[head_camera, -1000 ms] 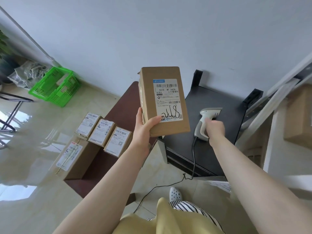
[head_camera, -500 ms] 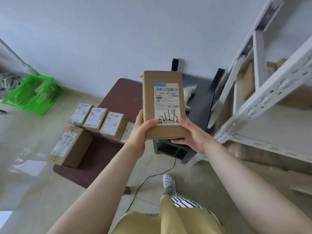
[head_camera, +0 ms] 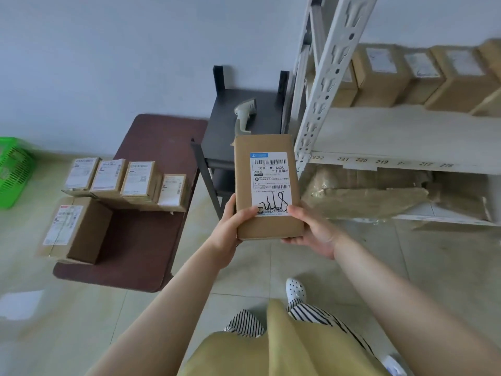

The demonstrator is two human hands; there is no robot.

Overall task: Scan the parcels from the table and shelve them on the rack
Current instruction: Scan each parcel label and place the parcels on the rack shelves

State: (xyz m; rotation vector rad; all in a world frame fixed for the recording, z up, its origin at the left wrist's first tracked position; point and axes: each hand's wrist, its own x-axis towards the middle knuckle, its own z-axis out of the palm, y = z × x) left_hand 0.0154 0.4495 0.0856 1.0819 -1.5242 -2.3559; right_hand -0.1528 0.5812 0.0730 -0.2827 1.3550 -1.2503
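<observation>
Both hands on the parcel (head_camera: 267,185) now, left hand (head_camera: 227,231) and right hand (head_camera: 311,231) each with a grip grasping its lower corners, label up, in the air in front of the rack (head_camera: 322,85). The scanner (head_camera: 244,115) lies on the black stand (head_camera: 217,137); five boxes (head_camera: 135,180) wait on the brown tabletop (head_camera: 141,240).

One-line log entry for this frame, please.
stage: carrying to rack | left hand + right hand: holding parcel | scanner: on black stand

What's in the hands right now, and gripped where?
One labelled cardboard parcel, held by both hands at its near end: left hand on the left edge, right hand on the right edge.
</observation>
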